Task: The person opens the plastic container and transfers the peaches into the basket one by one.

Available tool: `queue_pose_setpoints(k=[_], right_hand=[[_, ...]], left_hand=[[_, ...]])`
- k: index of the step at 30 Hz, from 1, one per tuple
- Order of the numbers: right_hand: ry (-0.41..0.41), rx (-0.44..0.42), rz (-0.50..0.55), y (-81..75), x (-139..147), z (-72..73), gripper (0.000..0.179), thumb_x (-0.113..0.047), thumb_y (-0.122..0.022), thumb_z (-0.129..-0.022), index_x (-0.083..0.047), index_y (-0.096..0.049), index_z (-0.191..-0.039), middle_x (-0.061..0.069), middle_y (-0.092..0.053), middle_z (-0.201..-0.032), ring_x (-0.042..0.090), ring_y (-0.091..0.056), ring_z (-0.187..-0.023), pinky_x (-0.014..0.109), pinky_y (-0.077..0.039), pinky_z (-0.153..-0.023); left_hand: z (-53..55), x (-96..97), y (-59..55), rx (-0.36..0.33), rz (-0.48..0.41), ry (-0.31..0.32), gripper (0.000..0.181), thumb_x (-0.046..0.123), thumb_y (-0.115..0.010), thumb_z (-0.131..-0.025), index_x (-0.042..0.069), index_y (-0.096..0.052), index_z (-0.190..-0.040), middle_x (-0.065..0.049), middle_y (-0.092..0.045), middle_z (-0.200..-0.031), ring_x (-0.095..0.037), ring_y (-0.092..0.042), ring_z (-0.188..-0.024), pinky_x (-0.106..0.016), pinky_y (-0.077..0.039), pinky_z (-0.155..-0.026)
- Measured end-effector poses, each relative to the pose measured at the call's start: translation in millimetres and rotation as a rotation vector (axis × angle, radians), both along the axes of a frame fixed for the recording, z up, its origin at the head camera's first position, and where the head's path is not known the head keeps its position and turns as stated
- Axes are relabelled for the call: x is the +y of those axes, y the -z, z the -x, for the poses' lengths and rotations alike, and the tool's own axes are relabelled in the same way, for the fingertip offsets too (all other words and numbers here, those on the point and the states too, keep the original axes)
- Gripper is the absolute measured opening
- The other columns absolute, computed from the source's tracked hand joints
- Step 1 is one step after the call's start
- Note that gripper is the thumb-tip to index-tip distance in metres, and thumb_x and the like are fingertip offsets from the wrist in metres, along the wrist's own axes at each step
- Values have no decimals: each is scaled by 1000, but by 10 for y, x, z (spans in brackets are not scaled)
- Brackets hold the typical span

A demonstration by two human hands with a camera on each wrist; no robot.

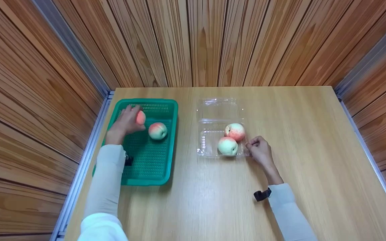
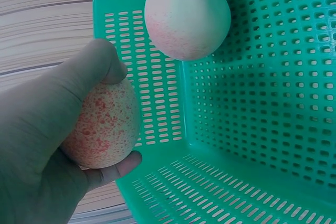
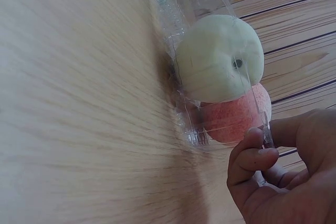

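Observation:
My left hand (image 1: 126, 122) grips a pinkish peach (image 2: 105, 124) over the far left part of the green basket (image 1: 171, 160), thumb on one side and fingers on the other. Another peach (image 1: 158, 131) lies in the basket to the right of that hand. At the table's middle stands a clear plastic clamshell box (image 1: 209, 147) with its lid folded back. Two peaches sit against each other in its right half, a redder one (image 1: 235, 132) behind a paler one (image 1: 227, 146). My right hand (image 1: 261, 150) pinches the box's right rim between thumb and fingers.
The wooden table (image 1: 193, 204) is bounded by wood-panelled walls (image 1: 206, 43) at the back and sides, with metal rails (image 1: 89, 160) along the corners. A dark wrist camera (image 1: 262, 194) juts from the right sleeve.

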State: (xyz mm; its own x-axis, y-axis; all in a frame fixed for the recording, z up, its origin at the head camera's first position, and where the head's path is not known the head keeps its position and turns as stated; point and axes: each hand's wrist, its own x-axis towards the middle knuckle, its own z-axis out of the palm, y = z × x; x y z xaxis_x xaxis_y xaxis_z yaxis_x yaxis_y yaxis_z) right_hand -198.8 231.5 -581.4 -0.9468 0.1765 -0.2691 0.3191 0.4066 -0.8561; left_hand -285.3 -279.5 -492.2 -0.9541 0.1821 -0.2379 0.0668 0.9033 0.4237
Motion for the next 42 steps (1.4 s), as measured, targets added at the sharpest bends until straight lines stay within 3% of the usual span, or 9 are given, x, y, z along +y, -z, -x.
queue_pose_setpoints(k=[9, 21, 28, 36, 42], right_hand=[[-2, -4, 16, -4, 0, -2, 13, -8, -64, -99, 0, -57, -106, 0, -58, -79, 10, -58, -62, 22, -47, -51], [6, -28, 0, -15, -9, 9, 14, -10, -64, -99, 0, -58, -108, 3, -58, -84, 14, -59, -68, 22, -48, -55], [4, -19, 12, -13, -6, 13, 14, -9, -64, -99, 0, -58, -107, 3, -59, -83, 14, -61, -70, 21, -49, -56], [17, -29, 9, -17, -12, 16, 13, -9, -65, -99, 0, -58, -105, 2, -58, -82, 15, -61, -70, 21, -48, -56], [25, -40, 19, -17, -20, 7, 13, -10, -65, -99, -1, -58, -106, 2, -59, -83, 17, -63, -73, 22, -50, -57]], left_hand=[[-15, 0, 67, 2, -2, -5, 81, 26, -77, -91, 8, -39, -160, -32, -40, -154, -51, -41, -140, -70, -42, -112], [-22, -28, 137, -30, 4, -20, 85, 26, -76, -94, 7, -33, -164, -32, -34, -161, -54, -34, -148, -72, -37, -118], [-23, -22, 195, -38, 24, -13, 84, 26, -75, -94, 5, -33, -163, -33, -37, -158, -53, -38, -143, -71, -39, -116], [-38, -12, 231, -70, 17, -12, 87, 26, -74, -96, 3, -28, -166, -37, -23, -168, -57, -24, -154, -73, -29, -122], [-58, -4, 293, -85, 18, -18, 82, 26, -73, -97, 4, -31, -165, -36, -30, -163, -58, -28, -152, -72, -33, -121]])
